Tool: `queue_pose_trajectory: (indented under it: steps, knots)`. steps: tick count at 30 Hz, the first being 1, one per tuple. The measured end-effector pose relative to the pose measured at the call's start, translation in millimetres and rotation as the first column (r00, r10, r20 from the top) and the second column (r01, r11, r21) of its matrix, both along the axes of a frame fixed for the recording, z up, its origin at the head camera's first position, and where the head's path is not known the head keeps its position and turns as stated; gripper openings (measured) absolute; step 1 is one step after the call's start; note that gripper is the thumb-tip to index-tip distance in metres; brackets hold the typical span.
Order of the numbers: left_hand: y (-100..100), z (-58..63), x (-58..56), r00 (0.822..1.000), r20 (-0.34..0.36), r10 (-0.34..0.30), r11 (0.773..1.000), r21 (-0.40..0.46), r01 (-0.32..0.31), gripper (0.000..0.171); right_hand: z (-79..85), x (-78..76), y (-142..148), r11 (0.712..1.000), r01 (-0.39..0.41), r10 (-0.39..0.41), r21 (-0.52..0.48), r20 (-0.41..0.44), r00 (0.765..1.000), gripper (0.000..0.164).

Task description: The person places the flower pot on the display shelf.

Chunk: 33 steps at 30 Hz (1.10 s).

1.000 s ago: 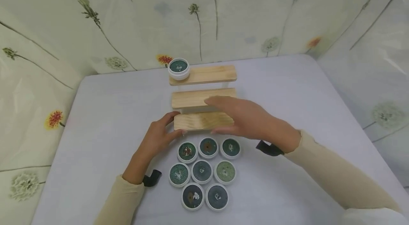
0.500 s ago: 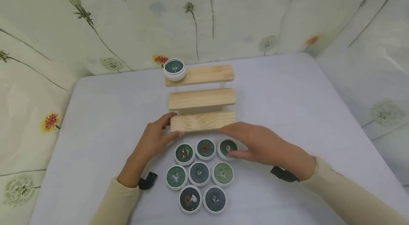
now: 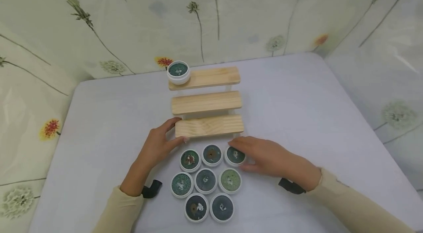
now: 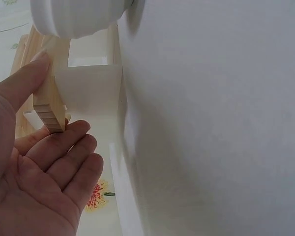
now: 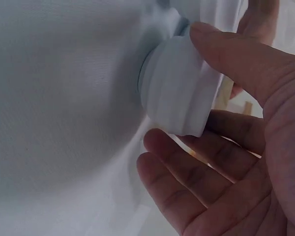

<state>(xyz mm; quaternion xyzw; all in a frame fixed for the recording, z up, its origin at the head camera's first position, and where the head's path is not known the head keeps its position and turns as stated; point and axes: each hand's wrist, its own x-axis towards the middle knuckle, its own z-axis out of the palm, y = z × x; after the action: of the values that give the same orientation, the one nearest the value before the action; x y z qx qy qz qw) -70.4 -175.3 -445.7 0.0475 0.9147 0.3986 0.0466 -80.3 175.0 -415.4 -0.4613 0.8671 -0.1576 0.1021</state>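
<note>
A three-step wooden stand (image 3: 206, 103) with pale supports stands on the white table. My left hand (image 3: 158, 144) holds the left end of its lowest board (image 3: 211, 125), thumb along the front edge and fingers behind; the left wrist view shows the board end (image 4: 49, 105) between thumb and fingers. My right hand (image 3: 269, 156) grips a small round white pot with a dark green top (image 3: 235, 154), the right one of the nearest row. In the right wrist view, the thumb lies at one side of the white pot (image 5: 174, 88) and the fingers at the other.
Several similar pots with green or dark tops (image 3: 205, 180) stand close together in front of the stand. One more white pot (image 3: 178, 72) sits on the left end of the top board. A flower-printed sheet (image 3: 132, 23) hangs behind the table.
My right hand has come down from over the stand to the right-hand pot of the front group and closed round it. The left hand stays at the lowest board.
</note>
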Motion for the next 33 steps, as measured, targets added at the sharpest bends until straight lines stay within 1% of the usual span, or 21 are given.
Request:
queue_pose_trajectory:
  steps: [8, 12, 16, 19, 28, 33]
  knots:
    - [1.2, -1.5, 0.0, 1.000, -0.009, 0.014, 1.000, 0.000, -0.014, 0.066, -4.8, 0.5, -1.4, 0.999, 0.028, -0.028, 0.022, 0.021, 0.999, 0.063]
    - [0.8, -1.1, 0.5, 1.000, -0.007, 0.016, 1.000, 0.010, -0.015, 0.066, -7.5, 0.2, -1.8, 1.000, 0.024, -0.024, -0.005, 0.035, 0.999, 0.060]
    - [0.1, -1.1, 0.8, 1.000, -0.021, 0.009, 1.000, 0.021, -0.009, 0.066, -8.4, -0.5, -2.1, 0.999, 0.019, -0.016, -0.049, 0.043, 0.999, 0.061]
    - [-0.2, -1.2, 0.5, 0.999, -0.033, 0.004, 1.000, 0.023, -0.003, 0.066, -6.5, -2.3, -1.4, 0.998, 0.018, -0.016, -0.066, 0.037, 0.999, 0.064]
    - [-0.4, -0.6, 0.4, 0.999, -0.039, 0.000, 1.000, 0.016, 0.001, 0.066, 3.2, -9.5, -2.5, 0.990, 0.043, -0.034, -0.132, 0.065, 0.997, 0.066]
    - [-0.4, -1.6, 0.5, 0.999, -0.049, 0.003, 1.000, 0.026, -0.002, 0.065, 9.2, -16.9, -4.5, 0.983, 0.044, -0.036, -0.180, 0.050, 0.998, 0.065]
